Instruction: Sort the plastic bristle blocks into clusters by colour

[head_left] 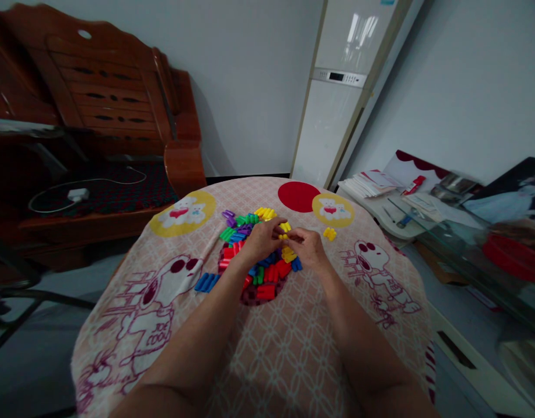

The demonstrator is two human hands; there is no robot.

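Note:
Over a pile of coloured plastic toy blocks, my left hand [262,239] and my right hand [310,246] meet with bent fingers. Between their fingertips is a small yellow block [284,236], which both hands pinch. More yellow blocks [288,254] lie just below my fingers, partly hidden by them. Red blocks [266,291] spread along the near side of the pile, and green blocks [227,234] lie to its left. A row of blue blocks [207,283] sits at the pile's near left. One yellow piece [329,234] lies apart, right of my right hand.
A patterned cloth [289,354] covers the round table. A wooden bench [111,87] stands behind at left, with a white charger [78,194] on its seat. Beyond the table is a tall white cabinet-like appliance [324,122]. At right are papers [372,183] and a glass shelf [467,255].

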